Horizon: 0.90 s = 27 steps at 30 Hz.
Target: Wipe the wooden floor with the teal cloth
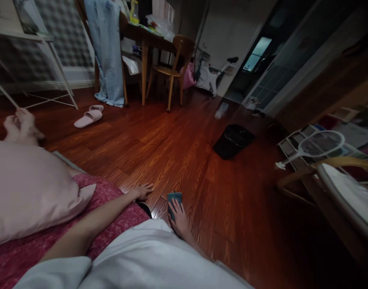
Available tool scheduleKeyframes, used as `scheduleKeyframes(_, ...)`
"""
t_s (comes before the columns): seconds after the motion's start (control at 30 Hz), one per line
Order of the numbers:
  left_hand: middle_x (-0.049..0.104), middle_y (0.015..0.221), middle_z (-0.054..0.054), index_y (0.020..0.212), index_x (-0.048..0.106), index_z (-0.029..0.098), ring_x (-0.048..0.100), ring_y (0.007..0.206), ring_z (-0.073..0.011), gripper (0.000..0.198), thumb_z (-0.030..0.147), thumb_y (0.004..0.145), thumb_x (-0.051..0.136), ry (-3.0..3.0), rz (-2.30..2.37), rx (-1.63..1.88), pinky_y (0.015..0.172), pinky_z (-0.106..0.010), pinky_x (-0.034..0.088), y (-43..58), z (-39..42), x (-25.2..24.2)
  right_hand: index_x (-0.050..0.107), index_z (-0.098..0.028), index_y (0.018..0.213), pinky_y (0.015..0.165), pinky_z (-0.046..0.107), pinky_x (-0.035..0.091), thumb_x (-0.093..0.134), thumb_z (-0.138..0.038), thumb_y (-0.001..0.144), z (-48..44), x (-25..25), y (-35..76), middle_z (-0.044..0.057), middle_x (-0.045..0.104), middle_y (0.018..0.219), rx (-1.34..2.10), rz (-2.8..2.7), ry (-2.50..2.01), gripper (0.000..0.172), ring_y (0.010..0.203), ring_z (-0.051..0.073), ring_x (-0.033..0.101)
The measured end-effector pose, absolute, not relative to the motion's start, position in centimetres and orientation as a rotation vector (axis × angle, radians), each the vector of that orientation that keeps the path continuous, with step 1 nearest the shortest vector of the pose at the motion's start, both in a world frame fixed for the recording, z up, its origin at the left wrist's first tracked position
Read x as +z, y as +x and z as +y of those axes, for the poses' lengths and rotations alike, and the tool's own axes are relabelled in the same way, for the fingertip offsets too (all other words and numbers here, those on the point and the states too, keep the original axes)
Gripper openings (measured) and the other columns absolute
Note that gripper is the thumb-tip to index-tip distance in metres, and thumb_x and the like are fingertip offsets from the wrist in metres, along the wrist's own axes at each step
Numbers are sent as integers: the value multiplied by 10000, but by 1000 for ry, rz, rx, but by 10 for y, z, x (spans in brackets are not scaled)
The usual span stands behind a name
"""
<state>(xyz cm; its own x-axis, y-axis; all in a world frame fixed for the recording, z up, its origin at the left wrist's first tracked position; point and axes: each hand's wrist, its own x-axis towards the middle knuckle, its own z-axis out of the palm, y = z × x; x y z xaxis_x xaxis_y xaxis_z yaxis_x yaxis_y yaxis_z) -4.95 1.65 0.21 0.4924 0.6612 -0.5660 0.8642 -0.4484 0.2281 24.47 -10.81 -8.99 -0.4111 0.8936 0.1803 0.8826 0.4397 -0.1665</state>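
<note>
Stretched past the edge of a dark red patterned cover point(102, 188), my left hand point(144, 191) has its fingers spread and holds nothing. A small teal pouch-like thing point(175, 196) is at my right hand point(179, 216), whose fingers lie across its near side; my thumb is hidden. What exactly the teal thing is, I cannot make out. A thin pale stick point(163, 198) shows just left of it. Between my hands, a dark thing with a pale curved rim point(146, 208) is partly covered by the red cover and my white shirt.
A pink pillow point(33, 188) lies at left, with bare feet point(21, 125) beyond. Pink slippers point(89, 117), a black bin point(233, 141) and a wooden chair point(171, 72) stand on the reddish wood floor point(171, 152). A white racket point(319, 144) rests at right.
</note>
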Motion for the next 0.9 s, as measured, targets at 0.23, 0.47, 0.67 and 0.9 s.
scheduleKeyframes(0.23,134,1655,-73,1541,338,355,145,1501,-368,687,310,911,609,2275,1247,-597,1135,-649,217,-51,18,3,335,-195,1542,1198,478,183,249,-399,998,-109,-85,330,85,276,1630,-71,-1898,-2162,587,1512,228,182)
scheduleKeyframes(0.47,116,1657,-91,1570,279,303,140,1505,-352,718,314,914,570,2305,1233,-633,1140,-634,225,-50,18,10,319,-177,1547,1204,463,129,207,-391,993,-80,-79,327,96,270,1631,-81,-1697,-2348,605,1510,224,173)
scheduleKeyframes(0.67,96,1656,-107,1583,249,258,121,1505,-368,756,308,894,556,2323,1206,-613,1141,-643,212,-53,17,10,250,-148,1567,1197,516,107,210,-412,991,-81,-78,291,131,202,1647,-14,-1556,-2496,636,1511,272,160)
scheduleKeyframes(0.9,57,1658,-102,1590,223,215,78,1513,-336,799,319,875,564,2312,1155,-576,1166,-540,251,-59,21,1,300,-264,1554,1200,451,144,290,-419,996,-126,-91,228,47,263,1639,17,-2078,-2069,579,1508,216,184)
